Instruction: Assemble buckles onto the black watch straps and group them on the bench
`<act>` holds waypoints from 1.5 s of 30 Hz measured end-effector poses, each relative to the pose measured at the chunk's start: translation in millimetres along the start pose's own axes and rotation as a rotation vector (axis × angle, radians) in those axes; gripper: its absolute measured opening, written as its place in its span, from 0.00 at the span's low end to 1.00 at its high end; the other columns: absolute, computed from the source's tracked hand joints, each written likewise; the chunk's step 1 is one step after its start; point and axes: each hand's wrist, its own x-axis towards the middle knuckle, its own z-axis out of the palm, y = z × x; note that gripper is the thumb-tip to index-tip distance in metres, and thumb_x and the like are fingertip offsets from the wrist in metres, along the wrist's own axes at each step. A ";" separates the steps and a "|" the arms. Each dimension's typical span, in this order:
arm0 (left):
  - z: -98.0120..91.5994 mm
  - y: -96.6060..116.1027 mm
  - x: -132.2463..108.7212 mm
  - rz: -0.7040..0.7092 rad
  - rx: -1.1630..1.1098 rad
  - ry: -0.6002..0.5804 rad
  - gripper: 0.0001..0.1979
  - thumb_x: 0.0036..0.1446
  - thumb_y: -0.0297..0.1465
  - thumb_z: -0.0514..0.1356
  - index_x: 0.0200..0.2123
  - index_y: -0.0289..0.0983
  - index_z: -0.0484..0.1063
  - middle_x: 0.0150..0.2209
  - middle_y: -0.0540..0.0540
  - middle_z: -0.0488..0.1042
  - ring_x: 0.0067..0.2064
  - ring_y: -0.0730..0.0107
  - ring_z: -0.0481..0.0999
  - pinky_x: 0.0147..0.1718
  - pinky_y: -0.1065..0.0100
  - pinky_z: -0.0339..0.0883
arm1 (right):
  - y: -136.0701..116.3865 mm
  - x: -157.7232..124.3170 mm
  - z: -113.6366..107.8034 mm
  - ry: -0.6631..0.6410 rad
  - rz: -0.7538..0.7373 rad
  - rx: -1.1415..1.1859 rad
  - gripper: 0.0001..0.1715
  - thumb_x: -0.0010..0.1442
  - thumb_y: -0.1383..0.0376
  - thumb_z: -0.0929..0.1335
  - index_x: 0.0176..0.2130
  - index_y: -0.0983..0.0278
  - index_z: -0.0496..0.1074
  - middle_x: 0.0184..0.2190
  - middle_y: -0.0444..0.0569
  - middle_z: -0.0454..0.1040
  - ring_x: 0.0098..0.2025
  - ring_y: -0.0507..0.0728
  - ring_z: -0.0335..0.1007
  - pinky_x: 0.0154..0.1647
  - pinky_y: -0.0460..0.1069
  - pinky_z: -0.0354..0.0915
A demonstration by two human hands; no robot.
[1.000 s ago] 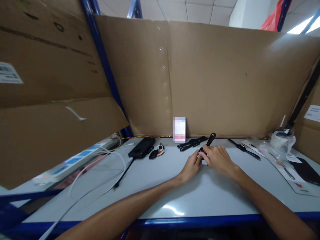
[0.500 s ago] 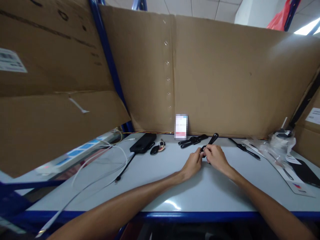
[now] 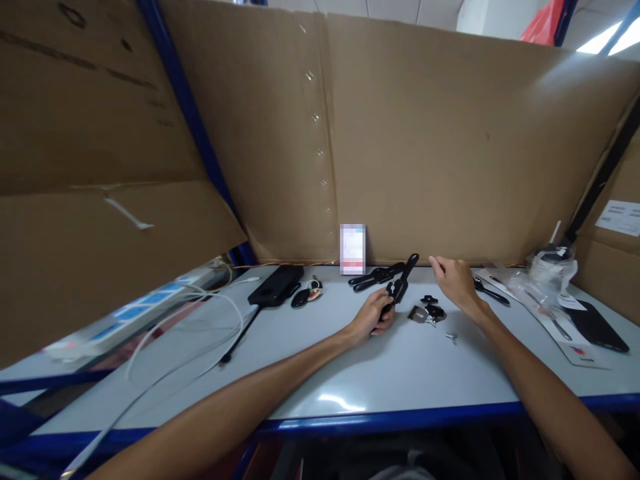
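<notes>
My left hand (image 3: 373, 315) is closed around a black watch strap (image 3: 401, 280), whose free end points up and away toward the cardboard. My right hand (image 3: 456, 281) hovers to the right of it, fingers loosely curled, with nothing visible in them. Between the two hands lie small black and metal parts (image 3: 427, 311) on the grey table (image 3: 350, 373). A tiny metal piece (image 3: 452, 338) lies a little nearer to me. More black straps (image 3: 374, 276) rest behind my left hand.
A black flat device (image 3: 277, 285) with a cable, a key fob (image 3: 306, 294) and a blurred card (image 3: 353, 249) sit at the back. A power strip (image 3: 120, 319) and white cables lie left. Plastic bags (image 3: 547, 277) and a dark slab (image 3: 597, 327) lie right. Cardboard walls enclose the table.
My hands were together on the strap; my right hand has let go and moved right. Small parts now lie on the table between them. The left hand keeps the strap.
</notes>
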 end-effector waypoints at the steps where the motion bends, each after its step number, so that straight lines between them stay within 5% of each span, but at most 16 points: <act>1: 0.8 1.5 -1.0 -0.002 0.004 0.000 0.14 0.55 0.37 0.58 0.33 0.42 0.52 0.19 0.60 0.55 0.15 0.82 0.48 0.11 0.79 0.39 | 0.8 0.3 -0.3 0.007 -0.003 -0.006 0.27 0.69 0.55 0.59 0.24 0.63 0.72 0.21 0.50 0.72 0.22 0.53 0.58 0.28 0.50 0.41; 7: 2.7 1.0 -0.6 0.017 0.083 0.056 0.20 0.53 0.44 0.63 0.33 0.42 0.53 0.18 0.62 0.53 0.14 0.83 0.47 0.11 0.78 0.38 | 4.3 1.1 -4.0 0.059 -0.009 0.037 0.32 0.68 0.53 0.61 0.17 0.65 0.65 0.15 0.45 0.64 0.21 0.50 0.47 0.27 0.49 0.41; 10: 2.3 -5.5 3.3 0.043 0.154 0.093 0.23 0.54 0.51 0.61 0.32 0.42 0.53 0.16 0.63 0.52 0.13 0.83 0.48 0.11 0.78 0.38 | -4.5 -3.9 -4.5 0.093 -0.084 0.033 0.31 0.68 0.55 0.61 0.18 0.65 0.66 0.16 0.45 0.65 0.21 0.51 0.50 0.27 0.48 0.43; 14: 3.2 -12.9 6.7 0.097 0.255 0.076 0.24 0.56 0.54 0.58 0.33 0.42 0.54 0.14 0.63 0.53 0.11 0.81 0.49 0.10 0.77 0.40 | -23.8 -12.0 -5.6 0.173 -0.303 0.018 0.20 0.68 0.60 0.62 0.28 0.64 0.74 0.28 0.50 0.74 0.35 0.57 0.65 0.35 0.49 0.55; 19: 3.0 -9.2 4.0 0.065 0.304 0.005 0.24 0.58 0.55 0.57 0.33 0.41 0.55 0.15 0.62 0.53 0.11 0.81 0.50 0.09 0.77 0.41 | -28.5 -12.1 -13.9 0.197 -0.450 0.054 0.11 0.61 0.71 0.65 0.37 0.62 0.77 0.41 0.53 0.77 0.50 0.62 0.65 0.54 0.57 0.58; 23: -2.2 -1.5 3.1 -0.005 0.309 -0.159 0.23 0.60 0.55 0.53 0.32 0.40 0.57 0.16 0.61 0.54 0.13 0.81 0.49 0.09 0.77 0.42 | -18.3 -7.3 -21.4 0.009 -0.509 0.147 0.16 0.52 0.76 0.66 0.37 0.61 0.78 0.38 0.50 0.78 0.49 0.60 0.68 0.60 0.58 0.56; 29: -14.9 13.1 4.5 -0.081 0.297 -0.318 0.22 0.62 0.52 0.52 0.29 0.39 0.60 0.16 0.58 0.54 0.13 0.80 0.48 0.10 0.75 0.40 | -13.9 -7.4 -27.8 -0.450 -0.312 0.225 0.11 0.58 0.69 0.66 0.35 0.62 0.80 0.34 0.49 0.80 0.37 0.57 0.73 0.42 0.49 0.63; 34: -27.1 34.6 -1.8 -0.137 0.434 -0.374 0.18 0.56 0.47 0.63 0.28 0.39 0.65 0.16 0.57 0.56 0.14 0.80 0.49 0.11 0.74 0.39 | -18.9 -14.0 -27.8 -0.748 -0.279 0.333 0.18 0.56 0.69 0.68 0.46 0.61 0.79 0.31 0.46 0.79 0.29 0.53 0.70 0.32 0.45 0.60; 38: -34.7 41.9 -4.4 -0.134 0.511 -0.383 0.18 0.52 0.46 0.66 0.26 0.39 0.66 0.16 0.57 0.56 0.14 0.79 0.50 0.11 0.74 0.41 | -20.7 -18.5 -15.2 -0.814 -0.259 0.585 0.29 0.54 0.70 0.67 0.56 0.62 0.73 0.29 0.44 0.76 0.27 0.51 0.67 0.29 0.44 0.60; 45: -40.3 37.5 -1.4 -0.110 0.583 -0.375 0.20 0.54 0.49 0.63 0.27 0.39 0.66 0.15 0.57 0.55 0.13 0.78 0.50 0.11 0.73 0.42 | -18.0 -20.5 4.9 -0.872 -0.144 0.776 0.26 0.52 0.68 0.68 0.52 0.65 0.76 0.26 0.44 0.72 0.26 0.51 0.64 0.26 0.44 0.59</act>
